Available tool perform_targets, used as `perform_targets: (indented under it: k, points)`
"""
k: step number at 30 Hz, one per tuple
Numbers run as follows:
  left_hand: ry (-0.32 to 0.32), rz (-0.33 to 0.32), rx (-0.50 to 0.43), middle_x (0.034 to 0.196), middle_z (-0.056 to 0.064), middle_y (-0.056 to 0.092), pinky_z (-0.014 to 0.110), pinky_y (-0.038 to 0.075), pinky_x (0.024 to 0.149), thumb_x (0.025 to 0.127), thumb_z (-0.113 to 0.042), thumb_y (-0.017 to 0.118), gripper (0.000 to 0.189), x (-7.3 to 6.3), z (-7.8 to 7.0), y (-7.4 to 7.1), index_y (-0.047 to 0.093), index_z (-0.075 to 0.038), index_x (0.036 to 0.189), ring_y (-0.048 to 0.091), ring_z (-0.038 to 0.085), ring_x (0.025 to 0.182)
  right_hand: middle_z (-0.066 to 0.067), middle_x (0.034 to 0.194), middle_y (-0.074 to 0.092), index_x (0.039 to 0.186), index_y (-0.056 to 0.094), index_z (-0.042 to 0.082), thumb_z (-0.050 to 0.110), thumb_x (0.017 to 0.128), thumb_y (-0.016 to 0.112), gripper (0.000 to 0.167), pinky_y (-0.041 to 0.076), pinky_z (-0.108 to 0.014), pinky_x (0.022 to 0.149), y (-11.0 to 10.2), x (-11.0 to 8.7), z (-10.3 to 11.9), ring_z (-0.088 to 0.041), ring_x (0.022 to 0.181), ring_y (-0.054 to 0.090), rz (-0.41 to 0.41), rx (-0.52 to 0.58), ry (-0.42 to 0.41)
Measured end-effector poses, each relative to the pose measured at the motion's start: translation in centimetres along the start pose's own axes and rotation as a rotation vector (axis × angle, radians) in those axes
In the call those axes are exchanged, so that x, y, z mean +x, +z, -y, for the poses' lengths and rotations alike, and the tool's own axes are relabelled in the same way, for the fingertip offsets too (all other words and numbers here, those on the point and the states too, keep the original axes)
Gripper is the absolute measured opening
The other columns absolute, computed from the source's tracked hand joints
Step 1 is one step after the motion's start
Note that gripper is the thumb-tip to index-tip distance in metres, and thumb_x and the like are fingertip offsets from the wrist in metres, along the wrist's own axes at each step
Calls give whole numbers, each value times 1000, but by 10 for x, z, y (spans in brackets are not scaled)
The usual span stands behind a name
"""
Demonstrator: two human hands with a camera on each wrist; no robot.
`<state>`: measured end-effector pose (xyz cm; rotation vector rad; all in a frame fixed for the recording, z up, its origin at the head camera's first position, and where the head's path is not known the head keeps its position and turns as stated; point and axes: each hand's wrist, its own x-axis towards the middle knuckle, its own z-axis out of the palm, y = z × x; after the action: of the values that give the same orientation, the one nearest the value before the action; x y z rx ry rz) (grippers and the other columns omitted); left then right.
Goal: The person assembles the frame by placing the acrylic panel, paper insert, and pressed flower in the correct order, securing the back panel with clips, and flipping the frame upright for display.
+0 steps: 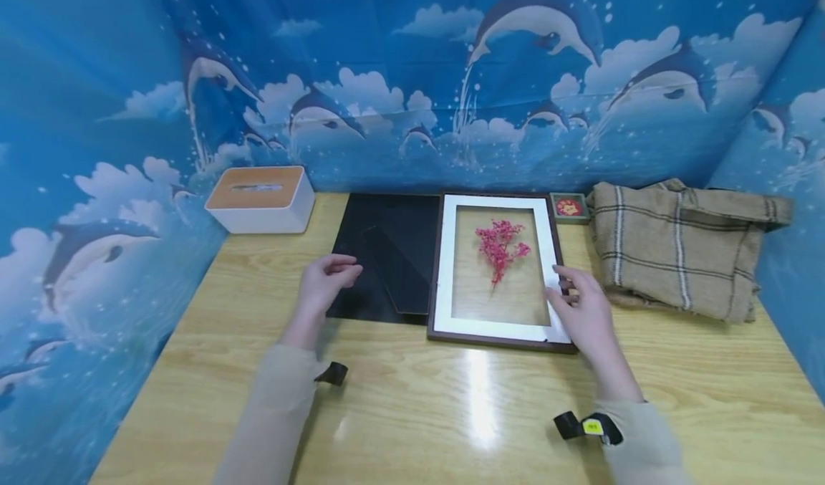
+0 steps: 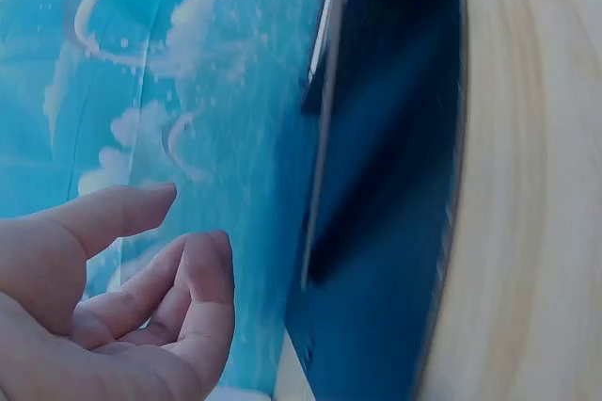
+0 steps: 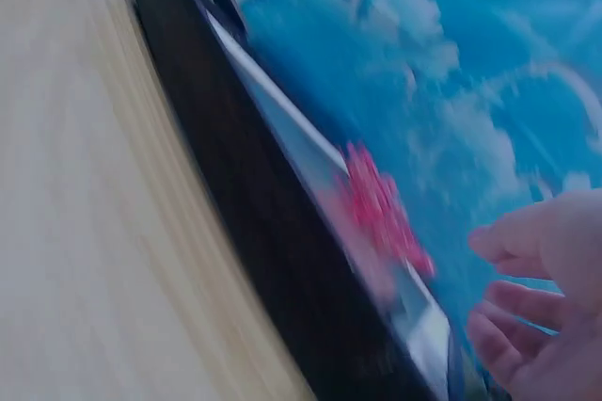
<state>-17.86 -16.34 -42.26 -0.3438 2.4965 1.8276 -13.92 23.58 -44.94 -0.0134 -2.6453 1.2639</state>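
A dark picture frame (image 1: 503, 342) with a white mat (image 1: 445, 270) lies flat on the table, and a sprig of pink dried flowers (image 1: 499, 245) sits within the mat's window. Left of the frame is its black backing board (image 1: 351, 241), with a folding stand (image 1: 399, 270) on it. My left hand (image 1: 319, 288) hovers by the board's left side, fingers loosely bent and holding nothing; thumb and fingertips are apart in the left wrist view. At the frame's right side is my right hand (image 1: 583, 309), loosely bent with nothing gripped; contact with the edge is unclear.
A white tissue box (image 1: 290, 209) with a wood-look top stands at the back left. Behind the frame's right corner lies a small green box (image 1: 570, 216) with a red design. A folded plaid cloth (image 1: 677, 248) lies at the right. A dolphin-printed curtain (image 1: 387, 77) borders the table.
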Motion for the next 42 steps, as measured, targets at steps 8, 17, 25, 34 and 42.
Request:
perform_targets:
  k: [8, 17, 25, 34, 42]
  points:
    - [-30, -85, -32, 101, 17, 65, 19, 52, 71, 88, -7, 67, 35, -1, 19, -25, 60, 9, 118, 65, 25, 88, -17, 123, 52, 131, 53, 1, 11, 90, 67, 45, 54, -36, 81, 37, -12, 47, -25, 95, 60, 204, 147, -60]
    - [-92, -142, 5, 103, 17, 62, 19, 51, 71, 91, -3, 58, 32, 1, 33, -45, 57, 10, 120, 60, 14, 79, -14, 122, 54, 134, 51, 7, 28, 85, 74, 59, 52, -41, 81, 89, -11, 89, -28, 98, 59, 364, 171, -117]
    - [-179, -142, -30, 115, 22, 57, 19, 51, 78, 91, -5, 51, 36, 0, 38, -51, 53, 10, 124, 58, 20, 91, -13, 145, 39, 142, 40, 5, 42, 79, 76, 81, 34, -47, 105, 128, -1, 116, -29, 131, 30, 365, 15, -190]
    - [-179, -114, -61, 112, 26, 58, 20, 53, 75, 94, -1, 41, 36, 0, 41, -53, 50, 16, 124, 59, 10, 77, -17, 149, 33, 146, 32, 1, 43, 75, 80, 95, 27, -49, 108, 156, 5, 129, -34, 132, 27, 388, -66, -170]
    - [-182, -98, -54, 113, 26, 60, 20, 53, 73, 94, 0, 38, 36, 0, 42, -55, 51, 17, 124, 59, 11, 78, -14, 147, 36, 146, 31, 4, 39, 72, 83, 97, 26, -49, 103, 167, 10, 131, -33, 129, 30, 353, -111, -126]
